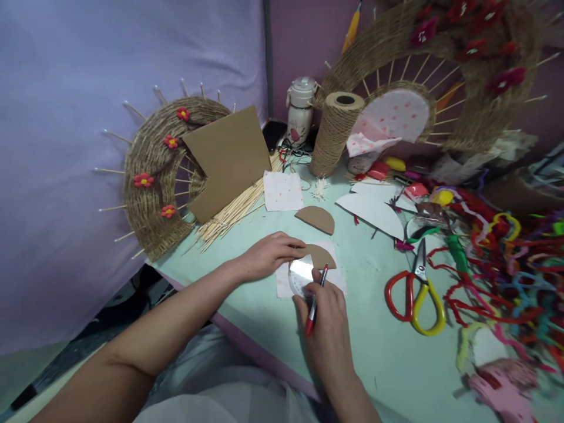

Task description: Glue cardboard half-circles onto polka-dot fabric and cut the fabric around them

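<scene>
My left hand [278, 254] lies with its fingers stretched out, their tips at the left end of a brown cardboard half-circle [321, 256]. That half-circle rests on a pale spotted sheet [285, 286]. A clear protractor [300, 269] with a bright glare on it sits against the cardboard, between my hands. In my right hand [328, 308] is a red marker pen [312, 314], held slanting; thumb and fingertips also touch the protractor's edge. Just beyond lies a second cardboard half-circle [316, 219], and another spotted square [283, 191] is behind it.
Scissors [418, 294] with red and yellow handles lie at right, beside tangled pipe cleaners [506, 276]. Behind stand a twine roll [335, 135] and a bottle [300, 114]. A twine-woven fan [154, 182], cardboard sheet [229, 164] and thin sticks [233, 220] are at left.
</scene>
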The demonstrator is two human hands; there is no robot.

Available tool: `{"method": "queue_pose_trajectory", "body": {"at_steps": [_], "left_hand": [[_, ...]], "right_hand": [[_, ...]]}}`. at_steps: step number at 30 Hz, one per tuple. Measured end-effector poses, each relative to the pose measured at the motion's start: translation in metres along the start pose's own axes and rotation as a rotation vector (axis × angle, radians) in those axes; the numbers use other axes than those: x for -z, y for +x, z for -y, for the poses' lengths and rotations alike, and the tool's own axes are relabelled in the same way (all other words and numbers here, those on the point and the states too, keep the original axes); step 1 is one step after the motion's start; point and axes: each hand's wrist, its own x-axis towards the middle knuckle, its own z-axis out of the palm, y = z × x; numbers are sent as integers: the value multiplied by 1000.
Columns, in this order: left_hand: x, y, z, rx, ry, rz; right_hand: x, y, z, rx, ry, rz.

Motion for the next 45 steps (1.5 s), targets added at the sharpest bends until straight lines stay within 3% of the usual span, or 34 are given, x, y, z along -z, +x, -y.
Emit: {"method": "queue_pose_trajectory", "body": {"at_steps": [9, 17, 45], "left_hand": [[-1, 0, 0, -15, -9, -11], [1, 1, -2, -19, -12, 1], [3, 0, -3, 24, -31, 25]], "right_hand": [[4, 5, 2, 10, -26, 6], [-1, 19, -5, 61, -5, 91], [13, 17, -12, 141, -101, 159]]}}
